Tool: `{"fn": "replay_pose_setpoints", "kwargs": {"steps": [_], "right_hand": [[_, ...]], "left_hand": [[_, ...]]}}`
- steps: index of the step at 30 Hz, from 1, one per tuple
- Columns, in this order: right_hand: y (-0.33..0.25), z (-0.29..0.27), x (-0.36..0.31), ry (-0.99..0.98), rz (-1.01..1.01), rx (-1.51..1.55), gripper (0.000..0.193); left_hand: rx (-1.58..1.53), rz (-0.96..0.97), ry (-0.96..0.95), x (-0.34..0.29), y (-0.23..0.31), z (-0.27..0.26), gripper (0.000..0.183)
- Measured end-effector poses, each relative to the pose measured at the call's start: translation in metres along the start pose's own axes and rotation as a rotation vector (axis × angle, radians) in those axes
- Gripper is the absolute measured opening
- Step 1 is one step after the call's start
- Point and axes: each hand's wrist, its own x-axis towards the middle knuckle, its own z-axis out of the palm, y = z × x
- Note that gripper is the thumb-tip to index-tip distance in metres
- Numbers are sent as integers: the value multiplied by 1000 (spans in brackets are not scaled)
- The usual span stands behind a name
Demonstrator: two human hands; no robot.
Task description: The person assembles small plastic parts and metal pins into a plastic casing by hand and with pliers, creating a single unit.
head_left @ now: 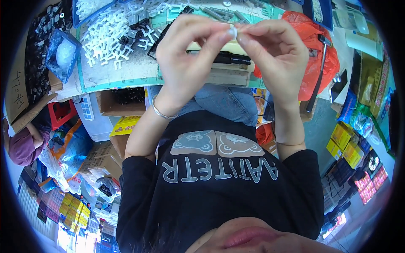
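Note:
A small white piece [233,33] is pinched between the fingertips of both hands above the workbench; its exact kind is too small to make out. My left hand [183,59] closes thumb and forefinger on its left side. From the other side my right hand [276,52] pinches it in the same way. Below the fingers, a black bar-shaped part [232,58] lies on a pale block [236,76] at the bench's near edge. To the left of my left hand spreads a heap of white Y-shaped plastic pieces [107,40], with some black parts among them.
A blue tray [77,57] with a whitish bundle and a carton of black parts [38,55] stand at the left. On the right, a hammer [323,59] lies over a red plastic bag [310,38], near a phone [338,86]. Another person's purple sleeve [25,145] shows far left.

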Motion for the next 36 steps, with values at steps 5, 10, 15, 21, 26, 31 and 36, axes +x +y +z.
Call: {"fn": "replay_pose_setpoints", "kwargs": {"steps": [5,10,15,21,26,31,36], "right_hand": [[-2,-5,-29,-181,400,131,13],[8,0,-30,-309,-31,-526,10],[48,7,-19,-286,-406,-874,12],[50,9,-22,-317,-480,-989,10],[54,5,-18,-358,-478,-960,11],[53,5,-16,-384,-440,-938,12],[50,5,-16,-294,-223,-854,19]], "left_hand": [[673,710,-267,-26,-6,-29,26],[760,660,-424,-40,-1,-38,31],[851,584,-345,-35,-26,-46,30],[810,543,-388,-37,-34,-51,27],[856,540,-390,-37,-37,-53,28],[873,563,-370,-39,-39,-50,26],[883,471,-382,-37,-32,-44,27]]}}
